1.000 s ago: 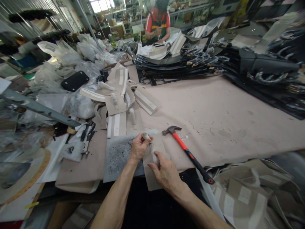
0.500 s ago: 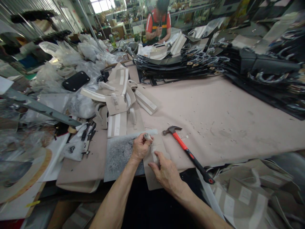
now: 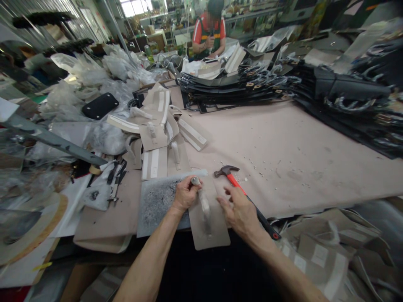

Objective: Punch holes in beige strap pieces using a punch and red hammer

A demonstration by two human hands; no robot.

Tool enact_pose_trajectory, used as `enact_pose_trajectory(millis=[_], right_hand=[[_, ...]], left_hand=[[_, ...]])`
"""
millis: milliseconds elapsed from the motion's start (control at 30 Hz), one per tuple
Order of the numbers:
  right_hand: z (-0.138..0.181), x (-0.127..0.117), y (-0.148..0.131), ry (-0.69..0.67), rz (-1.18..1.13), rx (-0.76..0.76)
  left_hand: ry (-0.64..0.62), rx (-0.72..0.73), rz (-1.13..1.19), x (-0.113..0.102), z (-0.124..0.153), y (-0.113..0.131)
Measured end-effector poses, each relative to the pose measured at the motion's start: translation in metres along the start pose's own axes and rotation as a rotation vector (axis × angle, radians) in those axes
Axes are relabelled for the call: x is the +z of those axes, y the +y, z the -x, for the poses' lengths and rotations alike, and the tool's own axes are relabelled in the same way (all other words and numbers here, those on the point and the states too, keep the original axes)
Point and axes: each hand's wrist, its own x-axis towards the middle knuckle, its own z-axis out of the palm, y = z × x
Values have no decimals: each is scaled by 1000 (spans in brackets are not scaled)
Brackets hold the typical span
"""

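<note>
A beige leather piece [image 3: 210,228] lies at the table's near edge, partly over a grey scuffed mat [image 3: 157,205]. My left hand [image 3: 184,194] is closed around a small pale cylindrical tool [image 3: 195,181] standing on the piece's top edge. A pale strap [image 3: 205,205] runs down the middle of the piece. My right hand [image 3: 239,210] hovers just right of the piece, fingers spread and holding nothing, over the red and black handle of a hammer [image 3: 228,175] whose head lies to the upper right.
A pile of beige cut pieces [image 3: 157,134] sits behind the mat. Plastic bags [image 3: 94,84] crowd the left side. Stacks of black bag parts [image 3: 239,86] line the far and right edges. A person in a red and green top [image 3: 209,31] works at the far end.
My right hand has lifted off the strap on the beige piece and moved right toward the hammer's handle. The left hand keeps its grip on the small tool.
</note>
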Motion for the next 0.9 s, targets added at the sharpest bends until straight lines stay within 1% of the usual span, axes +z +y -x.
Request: enact_pose_trajectory(millis=[33, 67, 100, 167, 233, 300, 333, 367, 467, 500, 533, 567, 600, 633, 700, 733, 767, 800, 867, 900], right_hand=[[-4, -6, 13, 45, 113, 1], [-7, -11, 26, 55, 229, 9], [-9, -15, 38, 27, 332, 26], [-9, -20, 59, -94, 462, 74], [-8, -21, 72, -195, 457, 121], [-9, -23, 75, -236, 335, 183], [-10, -24, 73, -267, 216, 232], [-13, -25, 70, -319, 47, 304], [-21, -32, 49, -510, -500, 556], [-22, -35, 40, -534, -610, 610], [-23, -38, 31, -517, -656, 627], [-23, -43, 21, -471, -641, 594], [-22, -47, 12, -392, -587, 508], [-20, -52, 3, -293, -513, 395], [-17, -61, -11, -88, -294, 133], [-16, -64, -16, -24, -178, 13], [-15, -67, -19, 0, -72, -89], [-14, -69, -21, -16, 23, -171], [-15, -71, -23, -127, 184, -286], [-17, -73, -24, -180, 249, -318]], left_hand=[[-4, 7, -7, 0, 0, 1], [-6, 12, -13, 0, 0, 1], [-7, 16, -19, 0, 0, 1], [-14, 26, -23, 1, 1, 0], [-20, 36, -23, 1, 1, -2], [-23, 46, -16, 2, 2, -4], [-24, 50, -12, 2, 2, -5], [-21, 53, -8, 2, 3, -5], [-12, 59, -3, 2, 3, -4], [-8, 60, -5, 2, 3, -4], [-5, 63, -9, 2, 3, -4], [-6, 67, -16, 2, 3, -4], [-12, 74, -21, 2, 3, -4], [-18, 82, -23, 2, 3, -5], [-31, 91, -17, 2, 4, -6], [-33, 92, -13, 2, 4, -7], [-32, 91, -12, 2, 4, -7], [-28, 89, -15, 3, 4, -8], [-22, 82, -34, 3, 5, -9], [-22, 79, -43, 3, 5, -10]])
